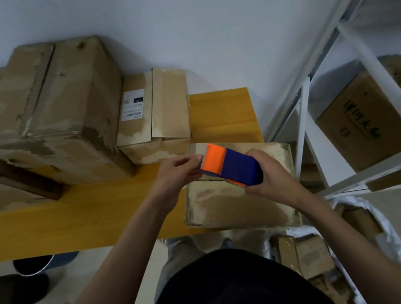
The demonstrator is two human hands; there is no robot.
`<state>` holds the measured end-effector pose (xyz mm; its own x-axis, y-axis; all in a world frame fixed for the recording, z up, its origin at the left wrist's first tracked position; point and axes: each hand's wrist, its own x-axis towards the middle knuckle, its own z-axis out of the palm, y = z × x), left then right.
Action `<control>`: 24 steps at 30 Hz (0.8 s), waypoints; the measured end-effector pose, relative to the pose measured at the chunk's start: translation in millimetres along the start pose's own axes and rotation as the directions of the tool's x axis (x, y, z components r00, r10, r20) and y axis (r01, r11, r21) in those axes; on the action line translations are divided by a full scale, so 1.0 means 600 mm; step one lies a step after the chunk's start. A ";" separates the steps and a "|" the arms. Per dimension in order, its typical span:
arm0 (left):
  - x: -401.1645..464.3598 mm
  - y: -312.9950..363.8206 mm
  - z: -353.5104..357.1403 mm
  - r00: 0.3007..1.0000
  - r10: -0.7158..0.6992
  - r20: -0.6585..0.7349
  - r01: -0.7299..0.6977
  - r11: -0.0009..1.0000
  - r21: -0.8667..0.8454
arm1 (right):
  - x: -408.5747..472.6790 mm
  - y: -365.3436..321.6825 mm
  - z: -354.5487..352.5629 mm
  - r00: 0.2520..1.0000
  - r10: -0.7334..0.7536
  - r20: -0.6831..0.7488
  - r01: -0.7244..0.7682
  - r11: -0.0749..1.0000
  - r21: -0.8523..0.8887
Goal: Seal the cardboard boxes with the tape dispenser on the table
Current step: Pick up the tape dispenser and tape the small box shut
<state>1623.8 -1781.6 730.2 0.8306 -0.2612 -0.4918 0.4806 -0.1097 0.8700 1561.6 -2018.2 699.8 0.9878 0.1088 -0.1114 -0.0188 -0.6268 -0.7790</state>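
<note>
Right, biggest first: yellow counter runs L to R w/ a white wall behind. On its left end sits a large worn box, flaps shut, old tape torn off the top. Just right of it, touching, a medium box w/ a white shipping label on top. Nearer the person, at the counter's right front corner, a flat box, scuffed and pale on top. White metal shelving stands right of the counter, w/ a printed carton on one shelf. Loose cartons on the floor below, next to white plastic wrap.

Tape dispenser, blue body w/ orange front, is held in the air above the flat box's far edge. Right hand grips the blue body, fingers curled round it. Left hand pinches at the orange end by the toothed cutter, thumb and fingertips together; can't tell if tape is betw. them.
</note>
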 end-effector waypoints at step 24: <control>0.033 0.008 -0.008 0.972 -0.231 -0.036 0.230 0.973 -0.027 | 0.036 -0.010 -0.021 0.998 0.058 0.002 -0.056 0.966 0.254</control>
<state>1643.8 -1782.9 724.6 0.7066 -0.1944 -0.6804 0.6664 -0.1408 0.7322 1584.8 -2021.8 710.2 0.9848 0.0741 -0.1573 -0.1130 -0.4152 -0.9027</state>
